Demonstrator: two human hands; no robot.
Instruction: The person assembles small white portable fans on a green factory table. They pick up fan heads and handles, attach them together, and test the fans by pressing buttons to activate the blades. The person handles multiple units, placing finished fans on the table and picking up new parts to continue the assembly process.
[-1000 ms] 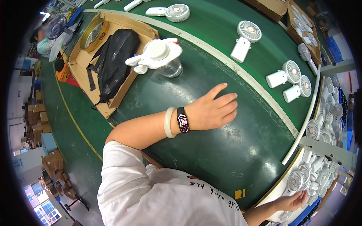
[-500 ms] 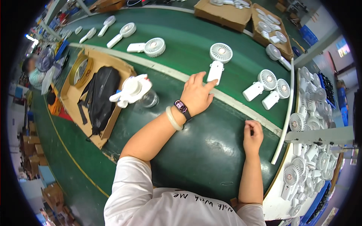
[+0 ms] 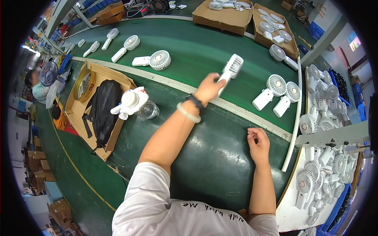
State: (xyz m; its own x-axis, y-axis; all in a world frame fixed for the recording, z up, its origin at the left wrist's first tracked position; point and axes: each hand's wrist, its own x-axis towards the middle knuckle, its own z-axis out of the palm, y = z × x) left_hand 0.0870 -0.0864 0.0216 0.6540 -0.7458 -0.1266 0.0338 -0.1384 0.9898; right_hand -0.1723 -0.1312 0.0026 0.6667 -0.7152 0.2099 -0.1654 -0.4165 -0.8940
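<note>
A worker's left hand had lifted a white handheld fan off the green conveyor belt, where half a second before the same hand had only reached its handle as it stood on the belt. The fingers were closed round the handle, and the fan's round head tilted up and away, above the white stripe along the belt's near edge. The right hand, loosely curled and holding nothing that could be made out, rested on the dark green worktop on the near side of that stripe, little changed from before. Two more white fans lay beyond the stripe, to the right of the lifted one. The pick-up looked complete.
</note>
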